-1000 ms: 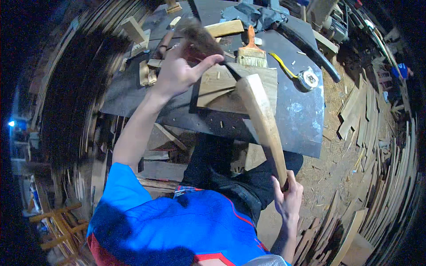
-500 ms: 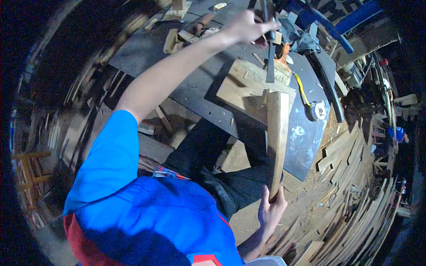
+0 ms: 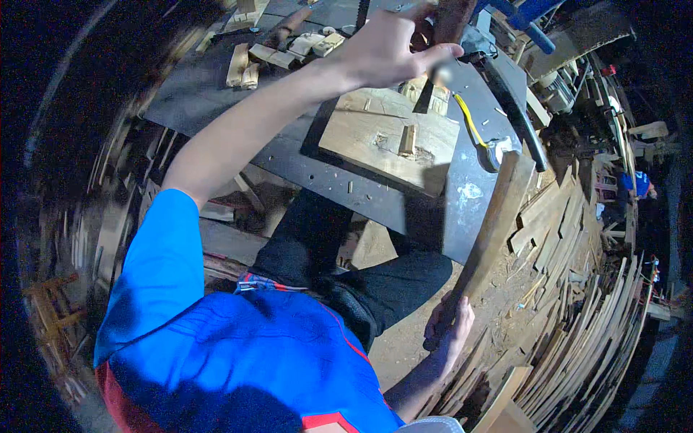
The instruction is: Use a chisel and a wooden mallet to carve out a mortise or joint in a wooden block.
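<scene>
Brown wood fills the right hand (image 3: 455, 325), its fingers clamped around the lower end of a long, slightly bent club (image 3: 494, 216). The club slants up across the table's right edge, and its upper end overlaps the tape measure (image 3: 502, 150) in view; whether the two touch, I cannot tell.

The left hand (image 3: 390, 50) is raised over the far part of the table (image 3: 289, 155), fingers curled around the reddish-brown handle of a chisel (image 3: 452, 20), thumb lying across it. The blade points down toward the far edge of a thick board (image 3: 361, 155); contact at the tip cannot be made out.

The board lies flat near the table's near edge, toward the right corner. Its top bears a rough gouge and a small wood piece (image 3: 409, 139).

Pale brush bristles (image 3: 437, 99) show behind the blade. A yellow tape runs out of the tape measure near the right edge, with a dark bar (image 3: 516, 108) beyond it. Small wooden blocks (image 3: 271, 56) sit toward the table's far left. Long wood strips (image 3: 592, 353) cover the floor at right.
</scene>
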